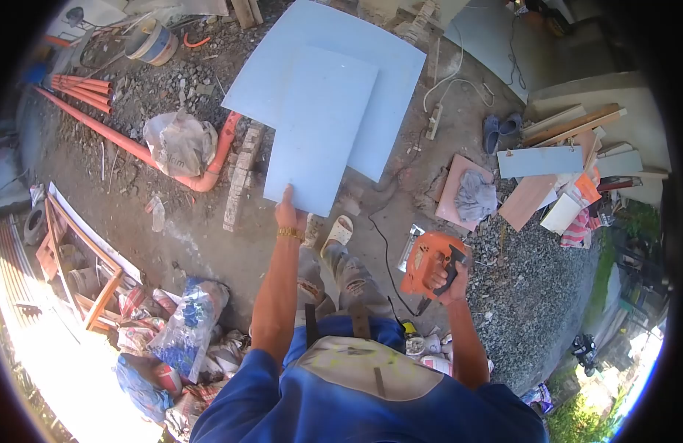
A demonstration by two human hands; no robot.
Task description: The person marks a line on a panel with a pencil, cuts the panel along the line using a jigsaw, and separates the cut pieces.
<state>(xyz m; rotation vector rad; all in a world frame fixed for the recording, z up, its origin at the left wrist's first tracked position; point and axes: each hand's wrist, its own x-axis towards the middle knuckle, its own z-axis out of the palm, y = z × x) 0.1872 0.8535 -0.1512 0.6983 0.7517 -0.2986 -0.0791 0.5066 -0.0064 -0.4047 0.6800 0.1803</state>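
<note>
My left hand grips the near edge of a light blue board, with a finger or thumb lying on its top face. This narrower board rests on a larger light blue sheet of the same colour. In my right hand is an orange jigsaw, my fingers wrapped through its handle. Its flat metal base faces left, toward my legs, and is apart from the boards. A black cord runs along the ground near the jigsaw. The blade cannot be made out.
Wood offcuts and a gravel heap lie at right. A pinkish board bears a grey cloth. Orange pipes and a bucket are at left. Filled bags lie beside me. A wooden beam sits near the sheets.
</note>
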